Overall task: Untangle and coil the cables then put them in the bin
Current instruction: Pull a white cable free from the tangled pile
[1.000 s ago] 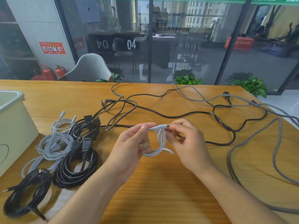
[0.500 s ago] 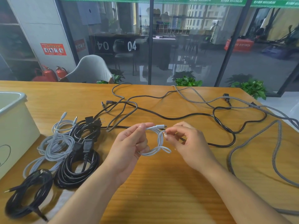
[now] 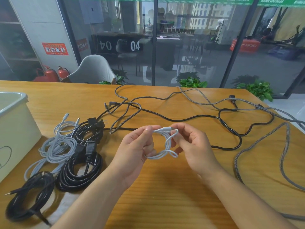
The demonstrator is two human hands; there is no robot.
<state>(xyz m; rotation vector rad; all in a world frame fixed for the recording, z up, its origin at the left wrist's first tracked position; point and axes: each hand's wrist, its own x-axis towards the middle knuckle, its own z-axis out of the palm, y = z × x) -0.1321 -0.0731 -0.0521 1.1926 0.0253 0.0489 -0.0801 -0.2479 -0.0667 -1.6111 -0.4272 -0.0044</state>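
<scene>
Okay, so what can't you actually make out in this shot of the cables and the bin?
- Pale plastic bin, head view: the left frame edge cuts it off and its inside is unseen.
- Small white cable: the left hand and right hand cover parts of its loops.
- Grey braided cable: runs off the right edge.
- Black coil: its connector type is too small to tell.

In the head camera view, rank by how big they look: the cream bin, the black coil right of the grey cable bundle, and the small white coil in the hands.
1. cream bin, though cropped by the frame edge
2. black coil
3. small white coil, smallest although held closer to the camera
</scene>
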